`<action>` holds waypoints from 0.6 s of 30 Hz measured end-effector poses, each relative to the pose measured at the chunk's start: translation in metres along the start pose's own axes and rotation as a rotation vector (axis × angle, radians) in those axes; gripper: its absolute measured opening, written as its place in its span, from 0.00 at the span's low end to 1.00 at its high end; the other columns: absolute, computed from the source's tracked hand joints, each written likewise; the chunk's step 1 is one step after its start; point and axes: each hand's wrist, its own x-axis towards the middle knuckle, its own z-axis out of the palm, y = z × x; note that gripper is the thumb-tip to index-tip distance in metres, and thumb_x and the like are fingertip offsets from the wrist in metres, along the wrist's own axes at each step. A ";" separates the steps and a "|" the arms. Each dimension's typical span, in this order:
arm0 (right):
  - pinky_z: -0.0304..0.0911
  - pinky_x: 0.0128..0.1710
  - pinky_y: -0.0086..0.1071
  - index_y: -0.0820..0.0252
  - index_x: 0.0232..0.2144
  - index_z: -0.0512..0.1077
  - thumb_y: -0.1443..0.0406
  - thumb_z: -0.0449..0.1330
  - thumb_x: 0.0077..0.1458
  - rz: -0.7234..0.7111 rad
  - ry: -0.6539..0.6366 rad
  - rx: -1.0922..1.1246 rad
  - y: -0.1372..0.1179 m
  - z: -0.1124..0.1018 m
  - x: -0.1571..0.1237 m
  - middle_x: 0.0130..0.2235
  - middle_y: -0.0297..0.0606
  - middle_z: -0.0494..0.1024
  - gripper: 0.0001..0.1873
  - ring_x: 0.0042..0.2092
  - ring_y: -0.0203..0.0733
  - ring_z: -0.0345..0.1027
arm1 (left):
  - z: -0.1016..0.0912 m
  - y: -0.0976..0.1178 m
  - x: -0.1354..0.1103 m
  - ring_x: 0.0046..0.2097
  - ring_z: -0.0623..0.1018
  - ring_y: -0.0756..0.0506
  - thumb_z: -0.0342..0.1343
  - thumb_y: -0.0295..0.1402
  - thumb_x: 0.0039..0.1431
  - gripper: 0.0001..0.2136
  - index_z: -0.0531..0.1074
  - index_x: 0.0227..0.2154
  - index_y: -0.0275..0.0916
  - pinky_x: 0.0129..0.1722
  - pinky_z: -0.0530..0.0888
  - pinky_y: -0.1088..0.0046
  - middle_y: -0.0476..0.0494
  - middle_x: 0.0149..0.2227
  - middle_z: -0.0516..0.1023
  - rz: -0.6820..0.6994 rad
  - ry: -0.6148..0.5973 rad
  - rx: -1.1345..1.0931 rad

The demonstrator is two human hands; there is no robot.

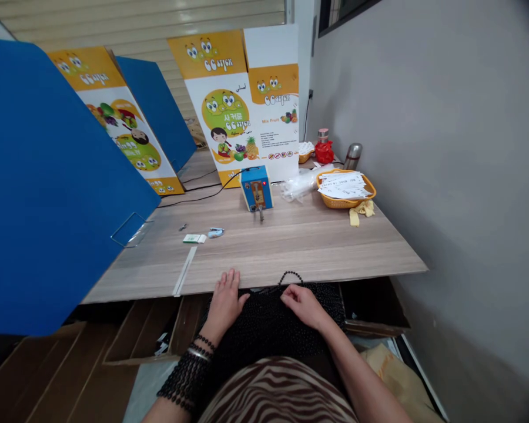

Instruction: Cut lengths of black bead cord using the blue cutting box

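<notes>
Head view: your left hand lies open, fingers on the front edge of the wooden surface. Your right hand rests half curled on the black beaded cloth across your lap, just below that edge; any grip is unclear.

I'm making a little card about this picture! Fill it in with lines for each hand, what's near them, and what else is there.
Left hand: flat on the edge of the wooden table
Left wrist: black beaded bracelets
Right hand: fingers on a black beaded piece on the person's lap
Rest: a blue box with a cable, an orange basket of papers, a steel flask, yellow printed fruit cartons
</notes>
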 end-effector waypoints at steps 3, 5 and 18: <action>0.52 0.29 0.26 0.63 0.28 0.69 0.64 0.56 0.58 0.003 0.007 -0.001 0.001 0.000 0.000 0.26 0.30 0.68 0.08 0.28 0.34 0.59 | 0.002 0.000 0.001 0.65 0.58 0.28 0.53 0.38 0.64 0.30 0.57 0.63 0.26 0.62 0.62 0.49 0.27 0.65 0.56 -0.011 -0.001 -0.001; 0.52 0.29 0.26 0.63 0.29 0.69 0.64 0.56 0.58 0.004 0.015 0.003 0.002 0.000 0.000 0.26 0.30 0.69 0.08 0.28 0.34 0.59 | 0.002 0.001 0.002 0.65 0.58 0.28 0.53 0.39 0.64 0.30 0.57 0.63 0.25 0.62 0.63 0.48 0.26 0.65 0.56 -0.015 -0.005 -0.005; 0.59 0.37 0.30 0.61 0.52 0.65 0.64 0.58 0.62 0.186 0.344 -0.632 -0.012 -0.006 0.001 0.42 0.43 0.76 0.17 0.40 0.45 0.72 | 0.009 -0.003 0.001 0.65 0.59 0.28 0.49 0.40 0.66 0.27 0.59 0.62 0.25 0.61 0.64 0.48 0.27 0.65 0.57 0.015 0.055 0.022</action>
